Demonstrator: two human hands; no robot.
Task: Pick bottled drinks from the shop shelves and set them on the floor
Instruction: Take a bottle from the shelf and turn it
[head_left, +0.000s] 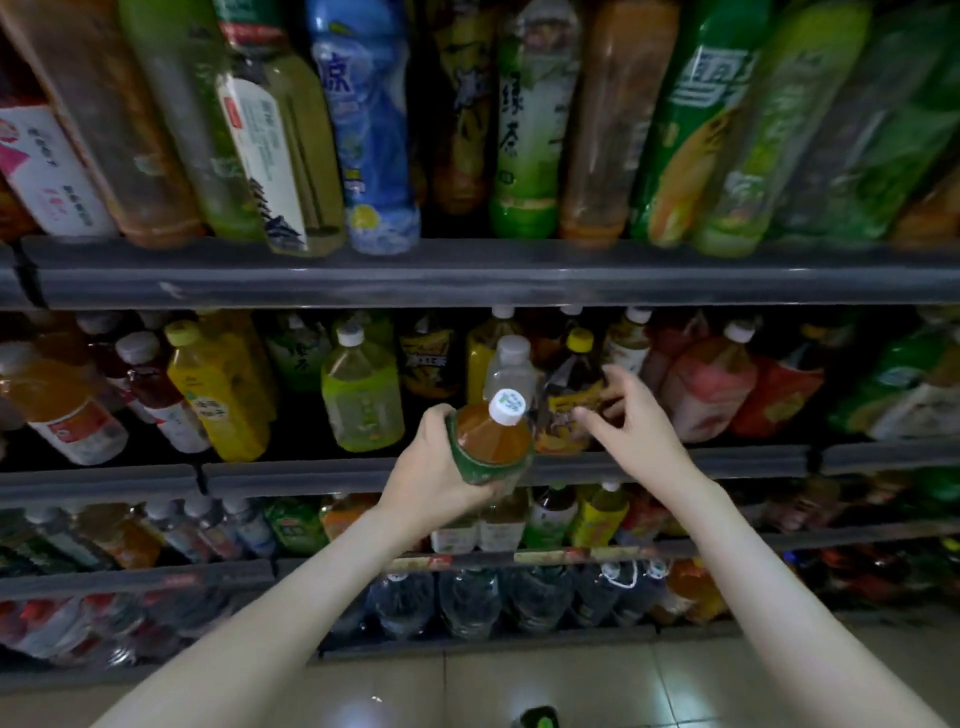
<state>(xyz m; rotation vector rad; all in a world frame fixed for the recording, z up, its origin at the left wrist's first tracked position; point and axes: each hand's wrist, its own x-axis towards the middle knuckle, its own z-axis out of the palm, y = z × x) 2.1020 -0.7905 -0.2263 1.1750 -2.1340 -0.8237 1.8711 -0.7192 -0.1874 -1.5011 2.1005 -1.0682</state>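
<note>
My left hand (434, 467) grips a brown tea bottle (493, 441) with a green label and a white cap, held clear of the middle shelf (322, 475). My right hand (634, 415) reaches to a dark bottle (569, 410) with a yellow cap and yellow label on that shelf; thumb and fingers are spread around its label, touching it. A clear white-capped bottle (511, 366) stands just left of the dark bottle, behind the held one.
Shelves packed with bottled drinks run above (467, 270) and below (519, 556), with water bottles (467, 603) on the lowest row. Pale tiled floor (571, 686) lies under my arms, and a dark green bottle top (540, 719) shows at the bottom edge.
</note>
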